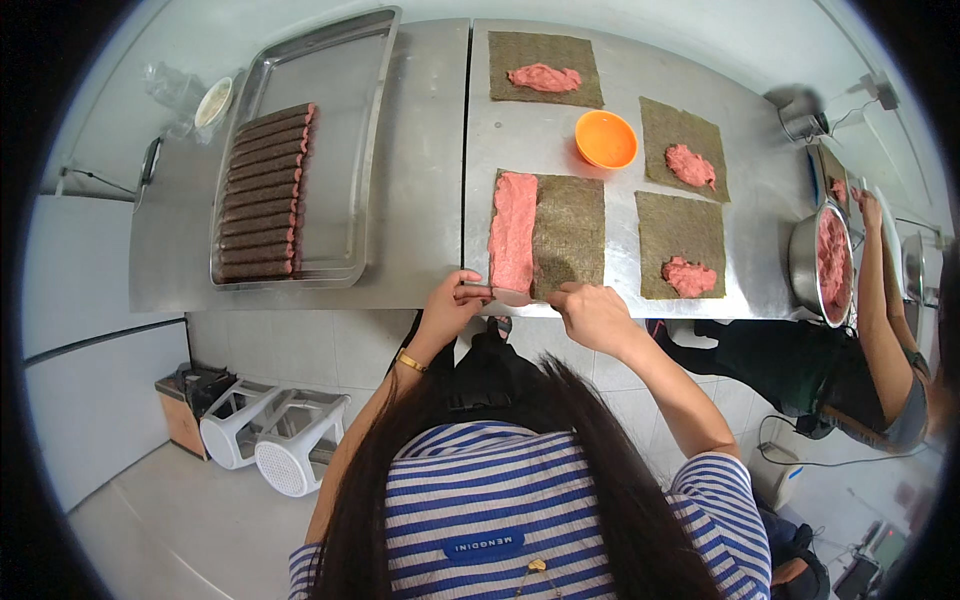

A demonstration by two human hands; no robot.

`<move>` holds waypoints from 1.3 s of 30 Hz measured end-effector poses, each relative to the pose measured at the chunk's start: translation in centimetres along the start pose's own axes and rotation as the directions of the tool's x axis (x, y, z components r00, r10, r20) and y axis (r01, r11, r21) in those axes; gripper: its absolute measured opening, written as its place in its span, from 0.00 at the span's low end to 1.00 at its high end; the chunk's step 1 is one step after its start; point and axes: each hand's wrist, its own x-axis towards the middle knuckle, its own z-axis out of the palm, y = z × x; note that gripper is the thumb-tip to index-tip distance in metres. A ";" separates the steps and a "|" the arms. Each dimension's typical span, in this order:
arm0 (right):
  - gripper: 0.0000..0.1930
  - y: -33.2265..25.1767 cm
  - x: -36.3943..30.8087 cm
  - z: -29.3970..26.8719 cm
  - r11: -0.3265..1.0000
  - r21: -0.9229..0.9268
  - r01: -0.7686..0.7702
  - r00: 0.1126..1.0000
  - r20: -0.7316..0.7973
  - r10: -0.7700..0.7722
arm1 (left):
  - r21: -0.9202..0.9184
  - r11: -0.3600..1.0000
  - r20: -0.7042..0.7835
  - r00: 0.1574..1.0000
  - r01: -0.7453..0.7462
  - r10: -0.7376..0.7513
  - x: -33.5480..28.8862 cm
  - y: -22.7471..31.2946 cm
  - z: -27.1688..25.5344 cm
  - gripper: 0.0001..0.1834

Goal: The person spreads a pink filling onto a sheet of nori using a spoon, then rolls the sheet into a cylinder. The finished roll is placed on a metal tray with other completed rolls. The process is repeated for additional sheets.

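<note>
A seaweed sheet [570, 225] lies at the table's near edge, with a strip of pink meat paste [513, 225] spread along its left side. My right hand [592, 315] is closed round the handle of a flat spatula [511, 297], whose blade rests against the near end of the strip. On the other side, my left hand [457, 302] has its fingers apart, their tips by the blade's left end and the sheet's near left corner. Past the sheet's far right corner stands an orange bowl [606, 140]; what is in it I cannot make out.
Several other seaweed sheets [655, 225] bear lumps of paste. A metal tray [340, 200] at left holds a row of seaweed rolls [265, 195]. To the right, another person's arm [873, 270] is beside a steel bowl [805, 260] of paste. White stools [300, 450] stand below left.
</note>
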 end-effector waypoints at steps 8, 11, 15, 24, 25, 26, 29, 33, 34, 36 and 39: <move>0.12 3.9 3.4 -0.4 0.906 0.358 -0.226 0.892 -0.299 0.340 | 0.090 0.995 -0.088 0.996 0.038 -0.030 -0.5 1.5 0.9 0.18; 0.12 4.5 3.5 0.6 0.895 0.373 -0.244 0.863 -0.337 0.375 | 0.789 0.457 0.132 0.841 -0.410 0.525 -2.1 2.9 2.4 0.18; 0.12 4.5 2.5 1.5 0.875 0.410 -0.258 0.857 -0.321 0.403 | 0.715 0.151 0.584 0.701 -0.683 0.409 -1.4 3.6 6.9 0.33; 0.13 1.0 -0.8 3.2 0.850 0.419 -0.320 0.818 -0.329 0.471 | 0.728 0.130 0.591 0.712 -0.674 0.379 -0.3 0.4 11.3 0.56; 0.13 0.3 -1.2 3.6 0.847 0.422 -0.322 0.810 -0.340 0.478 | 0.734 0.117 0.587 0.712 -0.669 0.385 -0.2 0.0 11.4 0.56; 0.13 -0.5 -1.7 4.1 0.844 0.432 -0.318 0.798 -0.359 0.484 | 0.739 0.115 0.579 0.713 -0.664 0.394 -0.3 -0.4 11.6 0.55; 0.15 -2.3 -2.8 5.2 0.819 0.434 -0.376 0.801 -0.292 0.523 | 0.716 0.174 0.543 0.696 -0.676 0.470 -0.3 -1.5 12.4 0.43; 0.16 -4.0 -3.3 6.3 0.828 0.407 -0.385 0.804 -0.292 0.518 | 0.759 0.092 0.526 0.691 -0.644 0.497 -0.7 -2.5 13.2 0.33; 0.16 -4.3 -3.2 6.5 0.818 0.415 -0.398 0.799 -0.282 0.532 | 0.772 0.076 0.525 0.699 -0.632 0.486 -0.6 -2.7 13.2 0.33; 0.15 -4.6 -2.8 6.7 0.820 0.414 -0.396 0.788 -0.304 0.535 | 0.788 0.058 0.519 0.711 -0.613 0.474 -0.4 -3.0 13.6 0.34; 0.15 -5.0 -1.8 7.2 0.828 0.399 -0.393 0.768 -0.353 0.534 | 0.797 0.047 0.512 0.715 -0.602 0.476 -0.2 -3.3 13.7 0.33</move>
